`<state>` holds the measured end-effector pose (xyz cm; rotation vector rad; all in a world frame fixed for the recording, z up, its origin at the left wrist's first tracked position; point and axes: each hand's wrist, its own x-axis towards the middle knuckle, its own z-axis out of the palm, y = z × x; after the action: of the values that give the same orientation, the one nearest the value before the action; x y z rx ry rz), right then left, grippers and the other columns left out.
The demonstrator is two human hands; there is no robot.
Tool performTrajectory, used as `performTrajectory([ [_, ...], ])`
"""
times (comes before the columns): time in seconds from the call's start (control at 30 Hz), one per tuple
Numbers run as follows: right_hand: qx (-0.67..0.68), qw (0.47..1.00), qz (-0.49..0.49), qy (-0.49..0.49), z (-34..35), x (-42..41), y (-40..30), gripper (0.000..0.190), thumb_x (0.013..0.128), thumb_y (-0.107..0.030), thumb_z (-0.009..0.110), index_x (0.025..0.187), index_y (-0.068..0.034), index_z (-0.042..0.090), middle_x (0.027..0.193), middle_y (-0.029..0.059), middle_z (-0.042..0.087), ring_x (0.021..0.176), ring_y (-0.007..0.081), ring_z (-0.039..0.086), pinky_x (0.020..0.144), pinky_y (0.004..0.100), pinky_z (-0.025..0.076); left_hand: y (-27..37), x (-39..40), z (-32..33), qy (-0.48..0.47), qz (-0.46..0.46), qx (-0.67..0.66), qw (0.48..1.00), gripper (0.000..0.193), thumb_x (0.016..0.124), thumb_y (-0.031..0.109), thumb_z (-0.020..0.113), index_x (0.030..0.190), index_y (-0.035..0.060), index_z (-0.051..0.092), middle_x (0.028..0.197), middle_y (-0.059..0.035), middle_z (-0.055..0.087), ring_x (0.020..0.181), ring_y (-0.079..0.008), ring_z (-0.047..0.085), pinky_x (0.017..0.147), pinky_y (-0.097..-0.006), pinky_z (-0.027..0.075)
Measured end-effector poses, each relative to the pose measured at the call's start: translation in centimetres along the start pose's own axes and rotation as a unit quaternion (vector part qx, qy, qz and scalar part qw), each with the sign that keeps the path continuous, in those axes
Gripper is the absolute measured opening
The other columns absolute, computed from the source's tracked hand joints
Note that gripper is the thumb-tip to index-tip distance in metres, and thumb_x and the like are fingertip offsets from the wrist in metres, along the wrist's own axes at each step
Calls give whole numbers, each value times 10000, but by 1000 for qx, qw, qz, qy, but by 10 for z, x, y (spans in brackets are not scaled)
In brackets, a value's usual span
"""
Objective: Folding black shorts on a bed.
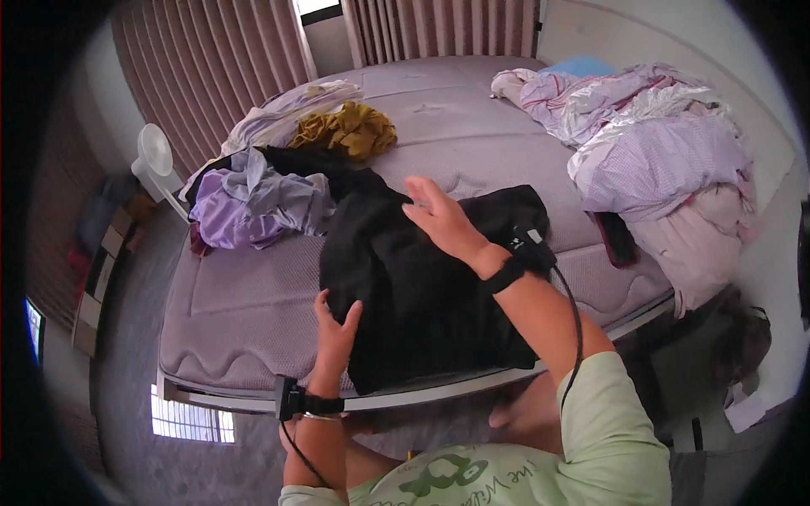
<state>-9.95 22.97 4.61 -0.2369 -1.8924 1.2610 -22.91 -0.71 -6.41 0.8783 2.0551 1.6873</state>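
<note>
A black cloth garment lies spread on the mattress in front of me, its near edge reaching the bed's front rim. At its left edge is my left hand, thumb and fingers apart; whether the fingertips touch the cloth I cannot tell. My right hand is over the upper part of the garment, fingers extended and nothing held. A strapped device with a cable sits on each wrist. Part of the garment's right side is hidden by my right forearm.
On the left of the mattress lie crumpled purple and grey-blue clothes and a mustard-brown cloth. Lilac bedding is heaped at the right, beside a dark phone-like object. A white fan stands beyond the bed's left side.
</note>
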Motion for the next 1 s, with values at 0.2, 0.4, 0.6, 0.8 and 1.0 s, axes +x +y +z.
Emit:
performTrajectory([
  [0.2, -336, 940, 40, 42, -129, -71, 56, 369, 792, -240, 704, 1090, -40, 620, 1101, 160, 618, 1084, 335, 568, 940, 393, 456, 22, -16, -19, -20, -110, -111, 988, 617, 930, 341, 621, 1378, 0, 367, 1260, -157, 515, 1107, -233, 532, 940, -306, 426],
  [0.4, -448, 859, 241, 63, -178, -111, 54, 568, 761, -303, 746, 1202, -33, 512, 1125, 243, 610, 1082, 375, 583, 904, 455, 471, 9, -18, -29, -98, -216, -5, 971, 473, 925, 335, 613, 1241, -11, 555, 1124, -88, 634, 1015, -197, 590, 881, -279, 448],
  [0.6, -496, 828, 258, -39, -171, -101, 57, 405, 762, -198, 628, 1128, -44, 545, 1031, 245, 643, 991, 429, 607, 855, 500, 489, -19, -3, -8, 25, -20, -23, 999, 428, 885, 243, 660, 1188, -43, 561, 1126, -145, 653, 1020, -263, 622, 909, -342, 466],
  [0.8, -532, 783, 300, -114, -188, -98, 67, 344, 731, -214, 618, 996, 2, 578, 983, 238, 646, 973, 415, 608, 836, 484, 484, -25, 7, -27, 58, 23, 128, 990, 451, 858, 240, 681, 1184, -48, 561, 1132, -233, 640, 1042, -333, 623, 915, -377, 465],
  [1.0, -414, 757, 454, -220, -206, -67, 47, 385, 723, -201, 592, 971, 94, 585, 819, 204, 660, 547, 306, 655, 468, 380, 530, 10, 9, -23, -34, -95, 45, 994, 485, 844, 191, 698, 1225, -68, 544, 1163, -183, 645, 1054, -286, 624, 945, -355, 461],
])
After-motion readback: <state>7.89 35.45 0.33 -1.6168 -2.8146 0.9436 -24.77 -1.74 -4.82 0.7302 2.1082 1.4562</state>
